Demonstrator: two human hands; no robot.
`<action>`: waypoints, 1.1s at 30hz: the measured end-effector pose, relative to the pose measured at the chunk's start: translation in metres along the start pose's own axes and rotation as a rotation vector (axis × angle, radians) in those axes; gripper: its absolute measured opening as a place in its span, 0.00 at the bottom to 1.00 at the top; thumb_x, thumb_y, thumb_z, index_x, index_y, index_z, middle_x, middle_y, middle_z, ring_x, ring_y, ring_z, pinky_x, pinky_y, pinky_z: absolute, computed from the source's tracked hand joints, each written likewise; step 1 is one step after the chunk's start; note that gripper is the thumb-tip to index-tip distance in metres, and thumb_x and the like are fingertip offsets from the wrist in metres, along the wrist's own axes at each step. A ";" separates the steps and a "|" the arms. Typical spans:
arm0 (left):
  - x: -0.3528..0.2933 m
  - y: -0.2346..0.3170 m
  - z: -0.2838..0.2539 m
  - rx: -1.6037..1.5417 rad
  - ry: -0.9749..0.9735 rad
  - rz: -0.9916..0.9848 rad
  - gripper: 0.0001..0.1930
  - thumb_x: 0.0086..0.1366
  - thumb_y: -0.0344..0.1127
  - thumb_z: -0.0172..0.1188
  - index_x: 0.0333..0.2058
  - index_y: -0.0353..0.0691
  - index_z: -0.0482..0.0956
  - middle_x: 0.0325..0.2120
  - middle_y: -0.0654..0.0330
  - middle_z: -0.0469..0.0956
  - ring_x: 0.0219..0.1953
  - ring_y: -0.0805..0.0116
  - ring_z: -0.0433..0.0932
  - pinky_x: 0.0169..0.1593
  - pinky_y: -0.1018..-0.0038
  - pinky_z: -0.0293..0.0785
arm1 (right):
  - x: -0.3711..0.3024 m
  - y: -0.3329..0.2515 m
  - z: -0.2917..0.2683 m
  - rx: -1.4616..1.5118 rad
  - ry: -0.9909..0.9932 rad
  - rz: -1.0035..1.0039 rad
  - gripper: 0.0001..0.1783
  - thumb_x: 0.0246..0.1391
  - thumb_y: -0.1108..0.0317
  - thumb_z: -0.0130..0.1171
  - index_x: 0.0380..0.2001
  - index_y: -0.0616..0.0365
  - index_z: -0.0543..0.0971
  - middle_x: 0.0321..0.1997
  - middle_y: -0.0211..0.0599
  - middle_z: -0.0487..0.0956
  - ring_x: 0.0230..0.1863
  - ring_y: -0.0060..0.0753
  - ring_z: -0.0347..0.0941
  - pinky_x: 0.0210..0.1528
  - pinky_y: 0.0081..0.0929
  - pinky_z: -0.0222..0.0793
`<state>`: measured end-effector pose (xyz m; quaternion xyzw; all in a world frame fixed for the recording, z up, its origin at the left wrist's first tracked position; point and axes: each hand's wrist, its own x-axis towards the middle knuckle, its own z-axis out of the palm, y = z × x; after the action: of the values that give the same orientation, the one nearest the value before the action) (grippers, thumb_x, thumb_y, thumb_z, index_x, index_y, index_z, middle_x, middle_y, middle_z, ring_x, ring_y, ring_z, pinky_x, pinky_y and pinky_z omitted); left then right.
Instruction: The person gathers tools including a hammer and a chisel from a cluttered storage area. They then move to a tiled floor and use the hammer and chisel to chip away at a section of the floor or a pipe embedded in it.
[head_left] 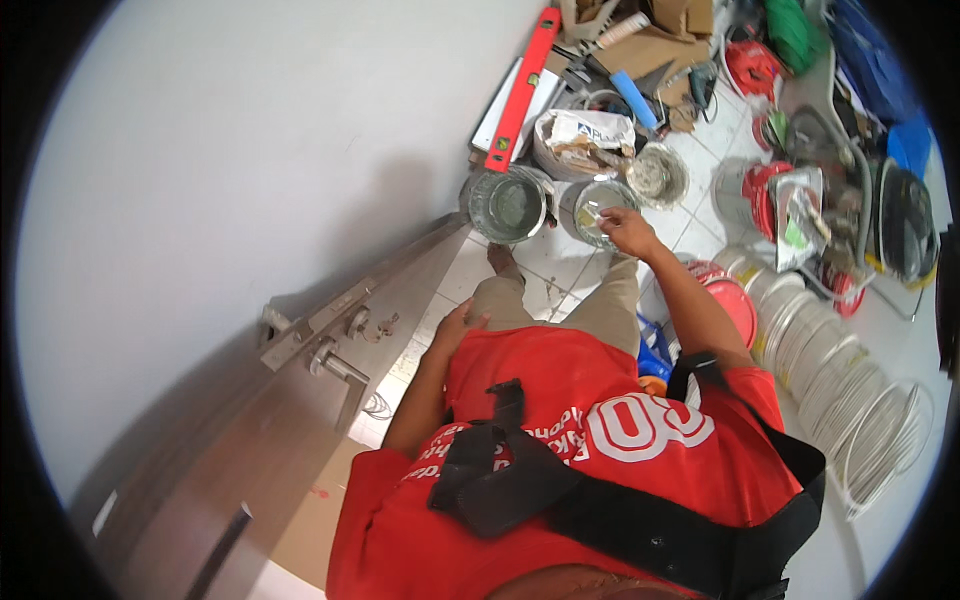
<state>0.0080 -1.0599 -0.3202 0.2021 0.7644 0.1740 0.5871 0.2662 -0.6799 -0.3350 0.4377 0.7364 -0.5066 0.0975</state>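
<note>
My right hand (628, 232) reaches over a round bucket (567, 207). Its fingers are closed on a small tool with a pale yellowish end (589, 214), which sits within the bucket's mouth; its exact kind is too small to make out. Against my left thigh lies my left hand (458, 326), fingers stretched out and nothing seen in it. Left of the bucket stands a larger dark grey bucket (480, 213), stained inside. To the right is another bucket (684, 187) with pale, crusted residue.
A red spirit level (522, 90) leans near the wall beside an open white sack (590, 128). At left is a wooden door (240, 430) with a lever handle (340, 368) and keys. Stacked pale buckets (830, 365) lie at right, near a red lid (732, 310). Tools and cardboard clutter the far floor.
</note>
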 end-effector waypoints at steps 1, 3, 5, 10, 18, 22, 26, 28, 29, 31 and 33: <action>-0.004 -0.001 -0.017 0.069 -0.027 -0.026 0.46 0.59 0.62 0.63 0.66 0.35 0.63 0.61 0.39 0.70 0.62 0.50 0.72 0.63 0.65 0.67 | -0.004 -0.010 0.015 -0.017 -0.040 0.067 0.27 0.59 0.56 0.60 0.54 0.66 0.78 0.46 0.53 0.83 0.48 0.47 0.80 0.54 0.35 0.73; -0.016 -0.004 -0.046 0.209 -0.073 -0.077 0.47 0.59 0.63 0.64 0.67 0.36 0.63 0.60 0.40 0.70 0.62 0.51 0.72 0.63 0.65 0.67 | -0.019 -0.009 0.051 0.074 -0.051 0.073 0.28 0.59 0.53 0.59 0.54 0.65 0.78 0.46 0.54 0.83 0.49 0.48 0.80 0.54 0.36 0.72; -0.019 -0.025 -0.060 0.244 -0.132 -0.085 0.47 0.59 0.64 0.63 0.67 0.36 0.62 0.60 0.40 0.71 0.61 0.50 0.73 0.63 0.65 0.67 | -0.036 -0.025 0.065 0.097 -0.037 0.053 0.28 0.59 0.53 0.59 0.54 0.65 0.78 0.46 0.54 0.83 0.49 0.49 0.80 0.55 0.36 0.72; -0.005 -0.038 -0.058 0.246 -0.225 -0.076 0.49 0.58 0.65 0.63 0.67 0.35 0.61 0.59 0.40 0.72 0.59 0.50 0.74 0.63 0.65 0.68 | -0.078 -0.009 0.080 0.121 0.114 0.112 0.27 0.58 0.53 0.60 0.53 0.62 0.79 0.44 0.54 0.83 0.46 0.51 0.81 0.53 0.39 0.73; 0.024 -0.025 -0.004 0.553 -0.198 0.056 0.46 0.61 0.65 0.59 0.66 0.32 0.64 0.60 0.38 0.71 0.62 0.52 0.72 0.64 0.65 0.66 | -0.116 0.048 0.153 0.408 0.233 0.333 0.27 0.56 0.52 0.61 0.51 0.62 0.80 0.42 0.54 0.84 0.44 0.50 0.81 0.51 0.36 0.74; 0.119 -0.063 0.030 0.464 -0.098 0.032 0.46 0.61 0.66 0.58 0.66 0.33 0.63 0.60 0.38 0.70 0.63 0.51 0.70 0.63 0.63 0.66 | -0.114 0.078 0.214 0.542 0.224 0.382 0.28 0.57 0.52 0.60 0.53 0.64 0.79 0.46 0.56 0.83 0.48 0.49 0.80 0.53 0.37 0.74; 0.197 -0.037 0.075 -0.355 -0.014 -0.356 0.51 0.61 0.70 0.58 0.70 0.39 0.54 0.63 0.40 0.63 0.66 0.43 0.64 0.63 0.47 0.66 | -0.118 0.105 0.278 0.644 0.202 0.457 0.26 0.59 0.55 0.60 0.52 0.65 0.79 0.47 0.56 0.82 0.50 0.46 0.80 0.54 0.35 0.73; 0.241 -0.047 0.097 -0.631 0.024 -0.424 0.51 0.61 0.70 0.58 0.71 0.41 0.51 0.63 0.41 0.60 0.66 0.42 0.63 0.64 0.42 0.64 | -0.119 0.122 0.311 0.722 0.230 0.514 0.25 0.59 0.56 0.61 0.51 0.65 0.79 0.47 0.54 0.82 0.50 0.45 0.80 0.54 0.34 0.73; 0.265 -0.050 0.102 -0.707 0.062 -0.447 0.50 0.63 0.69 0.56 0.71 0.41 0.50 0.63 0.42 0.61 0.62 0.43 0.66 0.61 0.45 0.67 | -0.120 0.128 0.324 0.757 0.240 0.548 0.24 0.59 0.57 0.61 0.51 0.65 0.79 0.48 0.53 0.82 0.49 0.45 0.80 0.54 0.34 0.73; 0.313 -0.054 0.117 -0.863 0.126 -0.496 0.47 0.66 0.67 0.53 0.71 0.40 0.48 0.62 0.43 0.62 0.55 0.45 0.72 0.57 0.51 0.74 | -0.119 0.145 0.344 0.798 0.258 0.583 0.24 0.59 0.57 0.61 0.51 0.65 0.79 0.48 0.52 0.83 0.49 0.44 0.80 0.54 0.33 0.73; 0.350 -0.074 0.119 -1.153 0.146 -0.499 0.38 0.69 0.58 0.53 0.67 0.39 0.54 0.60 0.47 0.64 0.54 0.48 0.73 0.57 0.53 0.75 | -0.117 0.161 0.365 0.829 0.259 0.578 0.24 0.59 0.57 0.61 0.51 0.65 0.80 0.48 0.51 0.83 0.49 0.43 0.80 0.54 0.33 0.73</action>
<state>0.0356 -0.9403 -0.6765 -0.3433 0.6100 0.4291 0.5709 0.3466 -1.0310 -0.5436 0.6841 0.3292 -0.6496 -0.0400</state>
